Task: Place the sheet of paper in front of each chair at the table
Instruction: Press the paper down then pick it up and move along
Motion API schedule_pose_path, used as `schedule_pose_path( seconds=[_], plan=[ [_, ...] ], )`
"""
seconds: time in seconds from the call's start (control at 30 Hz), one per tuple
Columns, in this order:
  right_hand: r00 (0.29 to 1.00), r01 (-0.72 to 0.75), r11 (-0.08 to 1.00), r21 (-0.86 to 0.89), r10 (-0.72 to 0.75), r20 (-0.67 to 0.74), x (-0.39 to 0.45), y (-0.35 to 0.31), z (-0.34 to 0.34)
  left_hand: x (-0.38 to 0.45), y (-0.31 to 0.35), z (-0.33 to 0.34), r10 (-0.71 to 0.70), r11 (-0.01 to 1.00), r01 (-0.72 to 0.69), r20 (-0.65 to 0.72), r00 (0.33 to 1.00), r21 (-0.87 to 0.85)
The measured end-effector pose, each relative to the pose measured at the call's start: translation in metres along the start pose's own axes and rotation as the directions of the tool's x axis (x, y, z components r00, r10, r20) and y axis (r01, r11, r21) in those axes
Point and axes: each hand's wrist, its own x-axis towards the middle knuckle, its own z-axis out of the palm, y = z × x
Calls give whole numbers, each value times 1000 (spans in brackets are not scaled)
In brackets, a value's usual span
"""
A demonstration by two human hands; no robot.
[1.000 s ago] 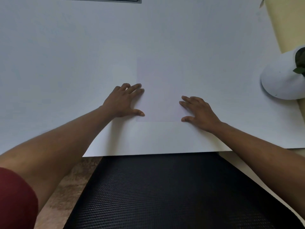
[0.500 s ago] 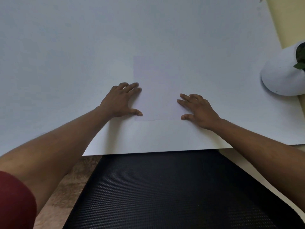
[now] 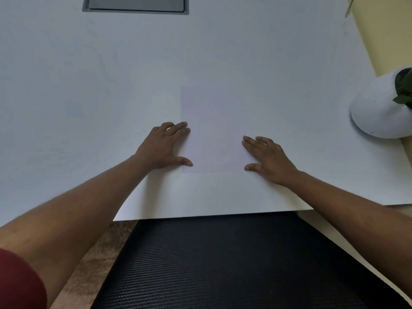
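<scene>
Lying flat on the white table (image 3: pixel 245 63), the sheet of paper (image 3: pixel 211 130) sits squarely ahead of the black mesh chair (image 3: pixel 223 264), its long axis running away from the chair and its near short edge parallel to the table's front edge, a little in from it. The sheet is only faintly tinted against the tabletop, so its far corners are hard to make out.

The 2 hands flank the sheet. The left hand (image 3: pixel 165 148) lies at the sheet's left long edge, fingers (image 3: pixel 182 128) straight and spread, tips and thumb overlapping the paper's margin, gripping nothing. The right hand (image 3: pixel 267 157) lies at the sheet's right long edge, also flat and extended, its fingertips touching or just reaching that edge; I cannot tell whether they rest on the paper or beside it. Both are equally near the sheet.

Judging from this, the sheet looks placed for this chair, and the next move would be lifting both palms straight off without dragging the paper askew.

Beyond the sheet there is open tabletop on every side. Far past the sheet's top edge a grey recessed panel (image 3: pixel 136 4) is set into the table. Well to the right of the sheet a white plant pot (image 3: pixel 379 112) stands by the table's right edge.
</scene>
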Motion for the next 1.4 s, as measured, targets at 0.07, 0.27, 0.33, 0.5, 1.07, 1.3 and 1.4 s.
schedule_pose_path(
  seconds=[0.07, 0.27, 0.33, 0.5, 1.07, 1.3, 1.4],
  plan=[
    [1000, -1, 1000, 5, 1, 11, -2, -2, -2, -1, 1, -2, -7, 1000, 7, 2, 1000, -21],
    [994, 56, 998, 41, -51, -98, -9, -27, -32, -25, 4, -26, -87, 987, 75, -87, 992, -142],
    [978, 86, 996, -35, -91, -186, -14, -45, -43, -39, 3, -34, -88, 996, 83, -202, 975, -34],
    [882, 238, 940, -242, -314, -352, -13, -113, -81, -95, 19, -74, -263, 924, 362, -477, 839, 127],
    [515, 626, 672, -397, -738, -437, -28, -590, -149, -476, -96, -262, -510, 566, 820, -818, 267, -85],
    [478, 647, 670, -364, -728, -491, -49, -731, -128, -598, -163, -291, -458, 556, 830, -850, 258, -48],
    [485, 665, 671, -327, -722, -495, -59, -798, -108, -651, -187, -300, -447, 559, 829, -856, 261, -38]
  ],
)
